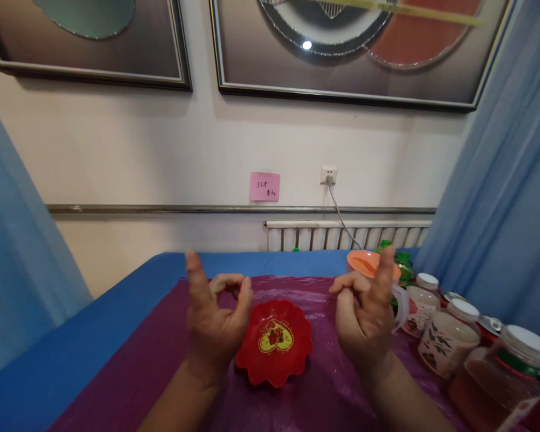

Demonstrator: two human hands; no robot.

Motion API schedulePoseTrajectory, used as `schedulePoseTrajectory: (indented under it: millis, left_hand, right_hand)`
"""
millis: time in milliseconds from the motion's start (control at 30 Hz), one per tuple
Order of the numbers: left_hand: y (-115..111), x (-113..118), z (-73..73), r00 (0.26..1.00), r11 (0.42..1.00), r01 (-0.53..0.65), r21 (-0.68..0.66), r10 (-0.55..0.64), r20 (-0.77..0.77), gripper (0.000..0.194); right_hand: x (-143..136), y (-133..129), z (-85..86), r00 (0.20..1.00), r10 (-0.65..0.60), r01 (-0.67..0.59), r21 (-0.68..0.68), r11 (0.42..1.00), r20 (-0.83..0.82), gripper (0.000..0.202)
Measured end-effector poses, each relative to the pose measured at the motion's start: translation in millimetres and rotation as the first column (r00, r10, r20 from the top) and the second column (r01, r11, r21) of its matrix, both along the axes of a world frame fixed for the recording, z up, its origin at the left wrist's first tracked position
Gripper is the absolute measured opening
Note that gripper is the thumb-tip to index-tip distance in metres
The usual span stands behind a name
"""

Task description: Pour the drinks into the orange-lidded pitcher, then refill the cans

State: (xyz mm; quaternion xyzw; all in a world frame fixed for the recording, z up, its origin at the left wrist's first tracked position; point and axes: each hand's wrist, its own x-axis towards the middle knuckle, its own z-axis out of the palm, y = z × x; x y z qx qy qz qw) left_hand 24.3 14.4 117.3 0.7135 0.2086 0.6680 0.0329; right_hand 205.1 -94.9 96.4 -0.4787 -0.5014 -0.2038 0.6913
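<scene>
The left hand (218,312) and the right hand (364,309) are raised over the purple sheet (328,396), well apart from each other. On each, one finger points up while another curls in toward the thumb; they are partly open, and neither has hold of anything that shows. The bent finger and thumb of the left hand ring a small gap; on the right hand it is hard to tell whether the tips meet.

The red dish (275,345) lies between the hands, closer to the left one, whose thumb side overlaps its rim in the view; whether they touch, I cannot tell. It sits face up, its yellow heart print showing.

Past the right hand, and partly behind it, are an orange vessel (360,263) and green bottles (404,268). To the right of that hand stand three jars (450,343) in a row, white lids (463,309) on.

Judging by how things lie, no handling is under way: the dish is ungrasped, the jars are closed and out of the hands, and no step shows as finished. The dish, vessel, bottles and jars are all left untaken.
</scene>
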Motion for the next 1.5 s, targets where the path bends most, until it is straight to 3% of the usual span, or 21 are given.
schedulePoseTrajectory:
  millis: [100, 200, 467, 733, 1500]
  left_hand:
    - [1, 3, 0.1, 0.998, 0.983, -0.053, -0.178, 0.047, -0.038, 0.099]
    - [-2, 3, 2.4, 0.999, 0.974, -0.047, -0.222, 0.040, -0.037, 0.099]
    - [-5, 3, 5.4, 0.995, 0.979, -0.093, -0.181, 0.086, -0.046, 0.099]
    - [-5, 4, 3.5, 0.998, 0.995, -0.047, -0.089, 0.044, -0.039, 0.098]
    - [-6, 6, 0.9, 0.994, 0.990, -0.087, -0.109, 0.079, -0.076, 0.095]
  right_hand:
    - [13, 9, 0.0, 0.991, -0.136, 0.133, -0.139, 0.981, -0.011, 0.089]
    - [18, 13, -1.7, 0.986, -0.169, 0.165, -0.156, 0.974, -0.010, 0.088]
    - [8, 12, -4.1, 0.980, -0.190, 0.196, -0.136, 0.971, 0.055, 0.087]
    - [4, 10, -3.3, 0.984, -0.166, 0.173, -0.129, 0.976, 0.066, 0.086]
    - [7, 14, -6.6, 0.984, -0.164, 0.175, -0.223, 0.959, 0.068, 0.086]
